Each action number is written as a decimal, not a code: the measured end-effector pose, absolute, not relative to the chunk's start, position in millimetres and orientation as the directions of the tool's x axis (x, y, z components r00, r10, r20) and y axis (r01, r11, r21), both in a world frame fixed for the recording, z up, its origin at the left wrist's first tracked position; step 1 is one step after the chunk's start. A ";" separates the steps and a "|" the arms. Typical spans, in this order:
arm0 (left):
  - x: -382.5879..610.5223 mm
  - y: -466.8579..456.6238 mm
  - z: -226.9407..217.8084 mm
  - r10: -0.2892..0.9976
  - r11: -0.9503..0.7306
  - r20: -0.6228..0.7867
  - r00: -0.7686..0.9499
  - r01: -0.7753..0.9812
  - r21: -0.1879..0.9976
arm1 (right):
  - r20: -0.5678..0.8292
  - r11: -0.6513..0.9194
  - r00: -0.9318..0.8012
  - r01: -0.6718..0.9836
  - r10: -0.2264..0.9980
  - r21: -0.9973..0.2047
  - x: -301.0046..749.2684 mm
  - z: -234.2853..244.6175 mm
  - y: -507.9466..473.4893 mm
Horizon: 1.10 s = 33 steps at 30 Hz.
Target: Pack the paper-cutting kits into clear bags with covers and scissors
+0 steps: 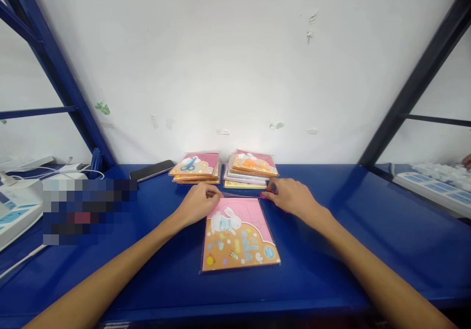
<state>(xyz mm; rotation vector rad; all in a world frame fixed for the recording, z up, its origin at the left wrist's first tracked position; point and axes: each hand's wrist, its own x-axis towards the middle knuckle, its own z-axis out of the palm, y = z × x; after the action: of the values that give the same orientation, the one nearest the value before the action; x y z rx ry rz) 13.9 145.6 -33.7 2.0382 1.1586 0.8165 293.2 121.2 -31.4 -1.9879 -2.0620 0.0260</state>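
Observation:
In front of me on the blue tabletop lies a flat pink and orange paper pack (241, 236) with a white rabbit printed on it, inside a clear plastic sleeve. My left hand (198, 202) pinches the sleeve's upper left edge between thumb and fingers. At the upper right corner, my right hand (294, 196) is closed around a small pink-red object (263, 195), mostly covered by the fingers, so its kind is unclear. Behind the pack are two stacks of similar packs: a left stack (196, 168) with blue scissors on top, and a right stack (252, 168) showing an orange shape.
A dark phone (152, 170) lies at the back left of the blue table (158, 280). White power strips (16, 211) with cables stand at the far left, and another strip (437, 189) at the right. A white wall rises behind, with blue metal posts (69, 74) at the sides.

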 end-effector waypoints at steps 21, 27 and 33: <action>14.5 148.1 -47.1 0.758 -0.652 0.437 0.484 0.582 0.487 | 0.113 0.249 -0.228 0.940 0.967 -0.233 302.8 -41.2 130.4; 13.9 144.5 -43.2 0.636 -0.770 0.510 0.579 0.522 0.368 | 0.127 0.288 -0.261 0.914 0.957 -0.287 302.4 -37.9 128.0; 14.5 139.1 -46.1 0.637 -0.769 0.458 0.620 0.557 0.315 | 0.269 0.337 -0.232 0.817 0.935 -0.468 300.0 -28.3 127.7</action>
<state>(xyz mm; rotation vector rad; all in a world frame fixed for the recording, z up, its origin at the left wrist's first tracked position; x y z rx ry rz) 14.5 139.1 -46.1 2.6976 1.0000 0.8470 300.0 127.7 -28.3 -1.5301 -2.1065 0.3125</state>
